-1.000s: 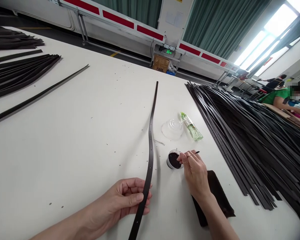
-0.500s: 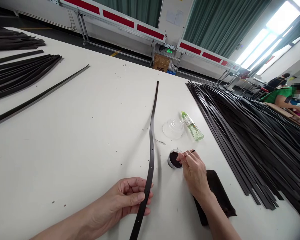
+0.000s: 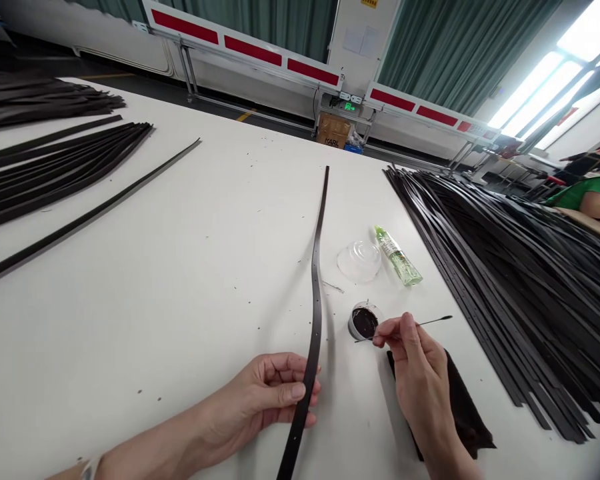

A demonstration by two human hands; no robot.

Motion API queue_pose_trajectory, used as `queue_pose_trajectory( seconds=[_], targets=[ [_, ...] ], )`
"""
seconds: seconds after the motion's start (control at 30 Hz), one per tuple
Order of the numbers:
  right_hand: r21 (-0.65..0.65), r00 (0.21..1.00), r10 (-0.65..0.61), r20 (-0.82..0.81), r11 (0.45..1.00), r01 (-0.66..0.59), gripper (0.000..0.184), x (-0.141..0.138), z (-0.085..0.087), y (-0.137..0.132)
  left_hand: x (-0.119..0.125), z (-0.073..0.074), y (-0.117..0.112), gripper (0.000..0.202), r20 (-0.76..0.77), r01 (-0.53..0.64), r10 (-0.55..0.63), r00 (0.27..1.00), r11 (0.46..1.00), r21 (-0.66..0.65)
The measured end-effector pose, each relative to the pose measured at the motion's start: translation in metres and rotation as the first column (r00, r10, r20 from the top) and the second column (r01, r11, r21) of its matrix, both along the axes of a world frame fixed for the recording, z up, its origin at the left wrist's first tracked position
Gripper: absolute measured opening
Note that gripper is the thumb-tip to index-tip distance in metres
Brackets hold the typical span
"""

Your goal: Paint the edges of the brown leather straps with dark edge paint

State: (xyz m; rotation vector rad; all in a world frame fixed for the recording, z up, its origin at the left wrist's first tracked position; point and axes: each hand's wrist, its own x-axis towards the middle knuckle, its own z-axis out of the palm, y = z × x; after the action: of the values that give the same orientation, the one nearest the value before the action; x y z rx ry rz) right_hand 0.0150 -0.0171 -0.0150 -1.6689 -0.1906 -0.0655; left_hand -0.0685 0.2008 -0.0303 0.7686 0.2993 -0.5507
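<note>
A long white work table [image 3: 130, 320] runs beneath both hands; beyond the right hand [image 3: 420, 380] lies a wide fan of dark leather belt straps [image 3: 505, 280]; a single strap [image 3: 316, 313] passes through the half-curled left hand [image 3: 273, 393], held between thumb and fingers; under the right wrist lies a dark cloth [image 3: 467, 407]; ahead of that hand stand a clear plastic lid [image 3: 359, 261] and a green-labelled bottle [image 3: 397, 257]; just beside its fingertips sits a small pot of dark paste [image 3: 364, 323]; those fingers pinch a thin applicator stick [image 3: 435, 321].

Left hand [image 3: 275, 393] curled, right [image 3: 417, 367] seemingly pinching
</note>
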Motion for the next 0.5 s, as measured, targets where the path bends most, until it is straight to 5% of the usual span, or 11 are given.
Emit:
queue_pose_trajectory(
  seconds=[0.17,0.3,0.5],
  targets=[
    [-0.138,0.956,0.191,0.225,0.977,-0.163,0.034,-0.022,0.003,0.01,0.0,-0.003,-0.002,0.018,-0.001,-0.003,0.003,1.0,1.0,-0.001],
    [-0.257,0.801,0.404,0.443,0.912,-0.318,0.027,-0.031,0.005,0.017,-0.001,-0.005,-0.002,0.016,0.046,0.009,-0.008,0.999,1.0,-0.026],
    [-0.35,0.685,0.506,0.525,0.862,-0.368,0.032,-0.032,0.007,0.024,-0.001,-0.004,-0.003,0.016,0.084,0.018,-0.014,0.996,0.999,-0.044]
  ],
)
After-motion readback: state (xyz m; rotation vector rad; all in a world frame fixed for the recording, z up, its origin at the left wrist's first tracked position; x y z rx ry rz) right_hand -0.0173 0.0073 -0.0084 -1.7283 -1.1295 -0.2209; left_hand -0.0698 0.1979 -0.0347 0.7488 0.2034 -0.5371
